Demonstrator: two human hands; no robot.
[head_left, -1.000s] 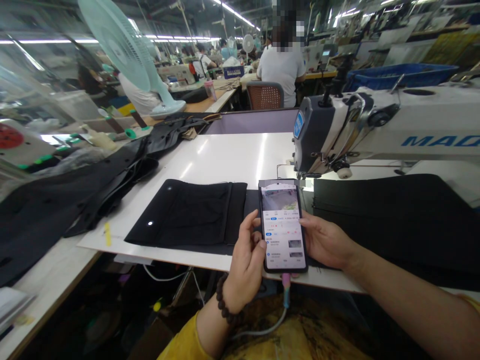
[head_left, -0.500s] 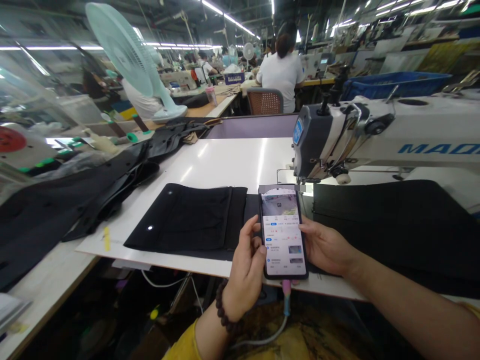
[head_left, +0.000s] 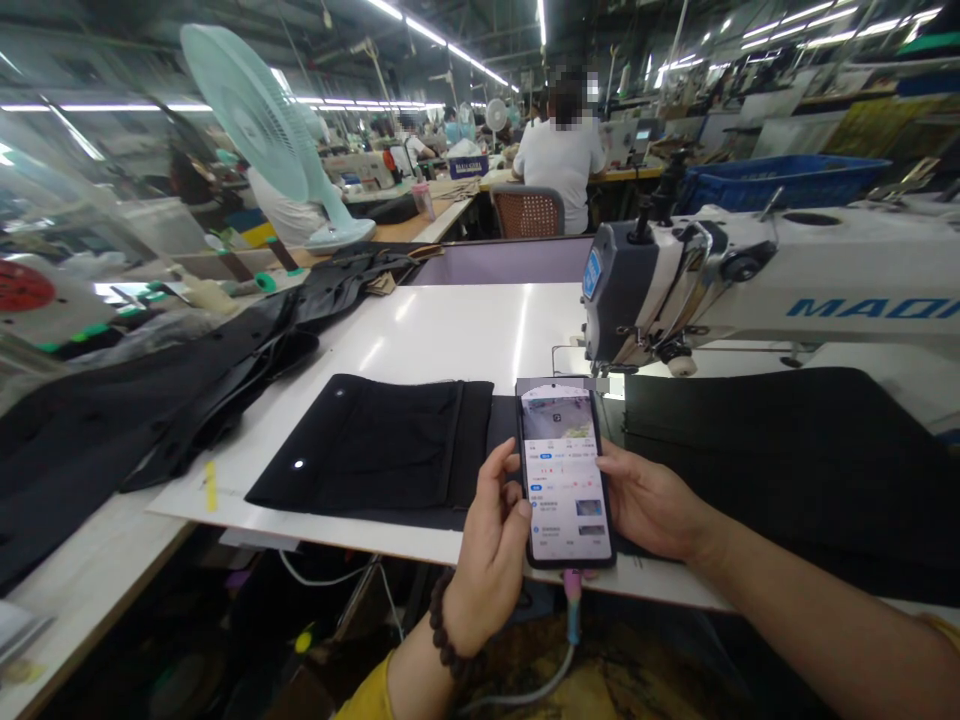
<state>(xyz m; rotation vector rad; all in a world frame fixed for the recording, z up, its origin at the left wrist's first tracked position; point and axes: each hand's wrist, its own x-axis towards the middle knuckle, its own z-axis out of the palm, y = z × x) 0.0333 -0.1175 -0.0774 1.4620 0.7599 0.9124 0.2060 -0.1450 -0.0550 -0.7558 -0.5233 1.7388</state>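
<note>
A smartphone (head_left: pixel 568 475) with a lit screen stands tilted up between my hands, over the front edge of the white table (head_left: pixel 457 330). My left hand (head_left: pixel 495 540) grips its left edge, and a dark bead bracelet circles that wrist. On the right edge, my right hand (head_left: pixel 649 495) holds the phone with the thumb at the screen's side; its other fingers are partly hidden behind. A charging cable (head_left: pixel 574 610) with a pink plug runs down from the phone's bottom. Left of the phone lies a folded black fabric piece (head_left: pixel 382 440); more black fabric (head_left: pixel 780 460) lies to the right.
A sewing machine (head_left: pixel 697 285) stands behind the phone to the right. Dark garments (head_left: pixel 187 400) are heaped along the left, below a pale green fan (head_left: pixel 255 120). Farther back are a blue crate (head_left: pixel 780 180) and a person in white (head_left: pixel 559 160) by a chair (head_left: pixel 529 212).
The whole view has shifted slightly, so the table and phone appear a little lower. Both hands keep their hold on the phone, and its screen looks nearly the same.
</note>
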